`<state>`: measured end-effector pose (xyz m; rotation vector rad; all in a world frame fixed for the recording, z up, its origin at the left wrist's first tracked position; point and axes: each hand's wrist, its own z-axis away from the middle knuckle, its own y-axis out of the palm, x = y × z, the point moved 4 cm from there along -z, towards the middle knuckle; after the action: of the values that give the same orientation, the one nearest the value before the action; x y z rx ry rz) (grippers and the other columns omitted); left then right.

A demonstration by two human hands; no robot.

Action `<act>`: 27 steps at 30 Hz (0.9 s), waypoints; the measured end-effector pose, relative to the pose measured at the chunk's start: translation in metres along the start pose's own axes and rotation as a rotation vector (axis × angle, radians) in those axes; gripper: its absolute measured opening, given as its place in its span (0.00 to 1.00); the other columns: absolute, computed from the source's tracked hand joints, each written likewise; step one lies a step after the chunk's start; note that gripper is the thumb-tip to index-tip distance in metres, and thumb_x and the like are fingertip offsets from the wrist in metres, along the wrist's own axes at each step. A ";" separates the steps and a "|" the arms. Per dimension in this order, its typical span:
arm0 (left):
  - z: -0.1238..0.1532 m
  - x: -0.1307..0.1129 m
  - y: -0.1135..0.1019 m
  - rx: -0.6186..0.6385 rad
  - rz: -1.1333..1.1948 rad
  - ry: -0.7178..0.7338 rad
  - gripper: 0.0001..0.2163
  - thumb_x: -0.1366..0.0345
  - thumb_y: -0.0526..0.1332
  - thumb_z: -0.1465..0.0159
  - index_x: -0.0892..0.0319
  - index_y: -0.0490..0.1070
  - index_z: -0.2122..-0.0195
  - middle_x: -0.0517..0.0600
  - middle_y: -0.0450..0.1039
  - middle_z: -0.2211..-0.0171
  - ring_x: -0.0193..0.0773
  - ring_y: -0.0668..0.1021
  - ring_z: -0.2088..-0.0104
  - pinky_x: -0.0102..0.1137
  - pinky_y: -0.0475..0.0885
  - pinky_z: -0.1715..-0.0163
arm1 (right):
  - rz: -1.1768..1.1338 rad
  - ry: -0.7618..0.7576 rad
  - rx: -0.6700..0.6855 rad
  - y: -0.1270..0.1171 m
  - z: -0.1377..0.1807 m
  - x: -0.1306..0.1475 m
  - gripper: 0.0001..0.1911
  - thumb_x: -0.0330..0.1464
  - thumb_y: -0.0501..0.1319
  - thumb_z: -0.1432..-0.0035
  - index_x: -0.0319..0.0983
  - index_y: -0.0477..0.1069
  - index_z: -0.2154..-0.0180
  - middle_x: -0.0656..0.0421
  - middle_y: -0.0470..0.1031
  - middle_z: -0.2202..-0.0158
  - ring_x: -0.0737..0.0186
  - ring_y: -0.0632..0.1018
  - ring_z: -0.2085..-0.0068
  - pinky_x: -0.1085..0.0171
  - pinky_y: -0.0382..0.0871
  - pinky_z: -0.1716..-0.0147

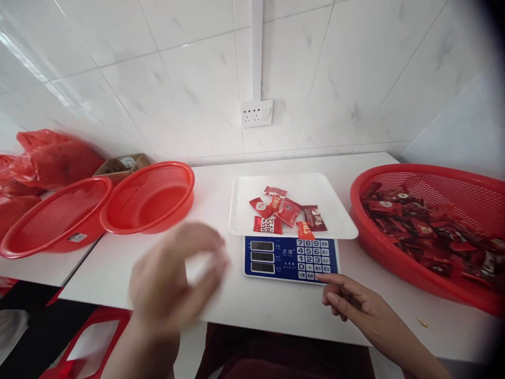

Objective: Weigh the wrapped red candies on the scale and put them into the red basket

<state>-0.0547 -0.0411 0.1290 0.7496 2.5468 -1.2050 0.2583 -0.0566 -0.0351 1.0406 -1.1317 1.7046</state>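
Observation:
A blue electronic scale stands on the white table, its white weighing tray holding several red snack packets. My right hand rests on the table with the index finger touching the bottom edge of the scale's keypad; it holds nothing. My left hand is raised and blurred in front of the table's near edge, left of the scale, fingers curled; I cannot tell if anything is in it.
A large red basket full of red and dark snack packets sits at the right. Two empty red mesh baskets stand at the left, with red plastic bags and a cardboard box behind. A wall socket is above.

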 end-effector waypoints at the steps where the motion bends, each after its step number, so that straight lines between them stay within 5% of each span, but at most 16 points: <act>1: -0.026 0.013 0.016 0.023 -0.054 -0.010 0.17 0.53 0.50 0.35 0.55 0.69 0.54 0.52 0.73 0.58 0.46 0.75 0.54 0.45 0.71 0.55 | -0.003 0.002 -0.001 0.000 0.000 -0.001 0.28 0.52 0.56 0.45 0.39 0.71 0.52 0.57 0.70 0.71 0.64 0.70 0.73 0.64 0.68 0.74; 4: -0.061 0.073 0.060 0.212 -0.367 -0.116 0.20 0.55 0.51 0.35 0.60 0.63 0.46 0.60 0.66 0.45 0.55 0.66 0.43 0.51 0.63 0.47 | -0.017 0.010 0.007 0.003 -0.001 -0.003 0.29 0.53 0.56 0.46 0.39 0.71 0.53 0.57 0.70 0.71 0.64 0.70 0.73 0.64 0.68 0.74; 7: -0.055 0.129 0.080 0.413 -0.585 -0.331 0.25 0.56 0.49 0.33 0.66 0.57 0.40 0.66 0.59 0.39 0.60 0.56 0.37 0.60 0.50 0.43 | -0.031 0.017 -0.001 0.005 -0.002 -0.006 0.28 0.52 0.56 0.45 0.39 0.72 0.52 0.57 0.71 0.72 0.63 0.70 0.73 0.64 0.67 0.75; 10: -0.040 0.146 0.084 0.511 -0.633 -0.416 0.26 0.54 0.47 0.32 0.68 0.57 0.40 0.66 0.66 0.45 0.59 0.64 0.42 0.59 0.50 0.43 | -0.044 0.012 -0.010 0.004 -0.003 -0.011 0.27 0.51 0.57 0.46 0.40 0.72 0.52 0.58 0.71 0.72 0.63 0.70 0.74 0.64 0.67 0.75; 14: -0.025 0.118 0.086 0.556 -0.594 -0.358 0.25 0.53 0.47 0.32 0.66 0.59 0.41 0.63 0.71 0.49 0.54 0.72 0.48 0.47 0.60 0.46 | -0.054 0.027 0.012 0.000 -0.006 -0.019 0.24 0.47 0.59 0.46 0.41 0.72 0.52 0.58 0.72 0.71 0.63 0.71 0.73 0.65 0.68 0.74; 20: -0.005 0.069 0.103 0.647 -0.434 -0.345 0.19 0.63 0.44 0.30 0.59 0.56 0.39 0.59 0.71 0.49 0.47 0.75 0.53 0.35 0.70 0.66 | -0.051 0.023 -0.008 -0.001 -0.012 -0.008 0.23 0.46 0.59 0.47 0.41 0.73 0.54 0.58 0.72 0.73 0.63 0.72 0.73 0.65 0.68 0.74; 23: -0.006 0.059 0.109 0.570 -0.406 -0.301 0.19 0.63 0.47 0.31 0.60 0.57 0.40 0.59 0.70 0.48 0.49 0.73 0.50 0.38 0.70 0.61 | -0.026 0.018 0.016 0.004 -0.011 -0.005 0.23 0.46 0.59 0.48 0.41 0.73 0.55 0.58 0.72 0.72 0.63 0.71 0.73 0.65 0.68 0.74; 27: -0.016 0.032 0.122 0.386 -0.191 -0.030 0.15 0.63 0.53 0.33 0.59 0.65 0.46 0.56 0.70 0.48 0.47 0.70 0.47 0.40 0.66 0.50 | -0.025 0.003 0.009 0.006 -0.009 -0.016 0.22 0.46 0.57 0.45 0.41 0.71 0.53 0.59 0.71 0.71 0.63 0.71 0.72 0.66 0.68 0.73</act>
<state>-0.0164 0.0473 0.0460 0.5619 2.4326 -1.7885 0.2563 -0.0523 -0.0533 1.0532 -1.1058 1.6929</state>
